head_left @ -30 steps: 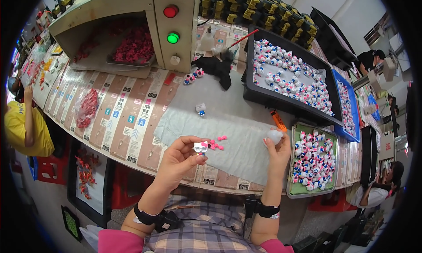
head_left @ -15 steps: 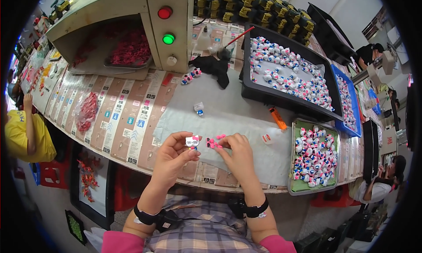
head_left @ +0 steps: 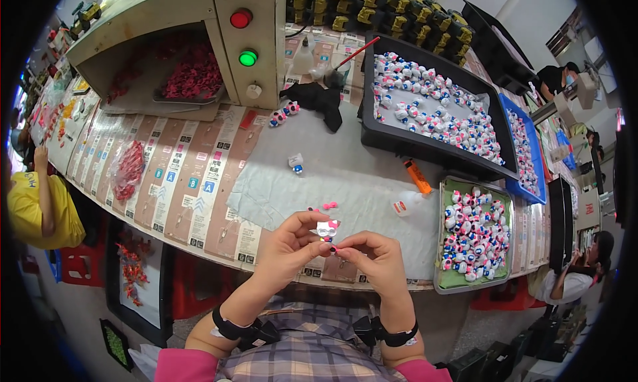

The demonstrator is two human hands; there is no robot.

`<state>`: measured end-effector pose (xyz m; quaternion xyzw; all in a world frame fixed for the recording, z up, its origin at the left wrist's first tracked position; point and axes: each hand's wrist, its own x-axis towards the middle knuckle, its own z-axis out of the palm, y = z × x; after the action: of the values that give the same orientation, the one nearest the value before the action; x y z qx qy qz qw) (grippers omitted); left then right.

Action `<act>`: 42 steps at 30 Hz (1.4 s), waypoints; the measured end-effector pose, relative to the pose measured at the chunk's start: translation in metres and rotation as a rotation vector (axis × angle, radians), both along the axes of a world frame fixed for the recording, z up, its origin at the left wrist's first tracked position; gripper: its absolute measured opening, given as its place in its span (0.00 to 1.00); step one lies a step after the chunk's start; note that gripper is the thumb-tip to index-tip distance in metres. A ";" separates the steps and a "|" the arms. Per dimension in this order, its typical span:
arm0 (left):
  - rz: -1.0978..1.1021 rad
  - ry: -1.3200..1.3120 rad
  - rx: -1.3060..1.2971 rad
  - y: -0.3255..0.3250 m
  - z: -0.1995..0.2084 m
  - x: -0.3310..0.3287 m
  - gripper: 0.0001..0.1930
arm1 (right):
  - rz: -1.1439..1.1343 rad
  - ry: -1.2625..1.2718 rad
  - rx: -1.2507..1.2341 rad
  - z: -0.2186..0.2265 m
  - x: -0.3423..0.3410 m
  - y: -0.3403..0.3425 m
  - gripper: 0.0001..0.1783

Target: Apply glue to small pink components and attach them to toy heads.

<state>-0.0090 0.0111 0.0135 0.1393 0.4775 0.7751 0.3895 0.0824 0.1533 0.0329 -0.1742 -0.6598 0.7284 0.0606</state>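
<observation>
My left hand [head_left: 287, 250] is closed, thumb and fingers holding a small white cat-like figurine [head_left: 326, 228] with a pink patch on its head. My right hand [head_left: 377, 257] meets it and pinches a tiny pink-and-black piece [head_left: 333, 248] against the figurine's lower part. Just beyond my hands, a few more small pink pieces [head_left: 330, 205] lie on the pale sheet [head_left: 266, 176]; my fingers partly hide that group. Farther off, a white-and-blue figurine [head_left: 296, 163] rests alone on the sheet.
At right stand a green-lined tray [head_left: 439, 262], a large black tray [head_left: 412, 147] and a blue tray [head_left: 535, 200], all holding figurines. An orange tool [head_left: 417, 176] and small clear bottle [head_left: 407, 203] lie nearby. Back left is a machine [head_left: 260, 70]; a bag of pink pieces [head_left: 129, 173] lies left.
My right hand has picked up a small pink piece from the sheet and come back toward me. My left hand has moved right with the figurine, so both hands now meet.
</observation>
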 end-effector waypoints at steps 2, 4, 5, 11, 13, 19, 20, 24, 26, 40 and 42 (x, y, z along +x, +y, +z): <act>-0.009 -0.006 -0.004 -0.001 0.001 0.001 0.18 | -0.018 0.022 -0.061 -0.002 0.002 -0.002 0.05; -0.015 0.006 -0.007 0.000 0.001 0.002 0.18 | -0.036 0.044 -0.118 -0.004 0.002 -0.004 0.06; -0.017 0.008 -0.008 0.000 0.001 0.002 0.18 | -0.058 0.055 -0.128 -0.005 0.003 -0.005 0.06; 0.011 0.048 -0.005 0.001 0.005 0.005 0.18 | -0.085 0.011 -0.258 -0.010 0.009 -0.005 0.06; 0.014 0.059 0.009 0.001 0.004 0.006 0.18 | -0.085 0.014 -0.281 -0.010 0.009 -0.003 0.05; -0.049 0.056 -0.025 -0.001 0.010 0.009 0.19 | -0.019 0.112 -0.270 0.001 0.008 0.008 0.05; -0.049 0.056 -0.025 0.000 0.010 0.010 0.19 | -0.012 0.095 -0.255 0.003 0.006 0.007 0.05; -0.037 0.134 -0.042 0.000 0.005 0.014 0.19 | -0.049 0.046 -0.187 0.007 0.002 0.003 0.04; -0.027 0.179 -0.067 0.000 0.005 0.015 0.18 | -0.056 0.067 -0.143 0.003 0.004 0.003 0.04; -0.050 0.212 -0.050 -0.001 0.013 0.017 0.15 | -0.207 0.127 0.269 0.006 0.012 -0.010 0.09; -0.089 0.160 0.030 -0.002 0.012 0.015 0.14 | -0.290 0.175 0.172 0.008 0.008 -0.013 0.14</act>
<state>0.0057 0.0092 0.0257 0.2277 0.4886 0.7506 0.3820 0.0906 0.1398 0.0410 -0.1977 -0.6799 0.6653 0.2366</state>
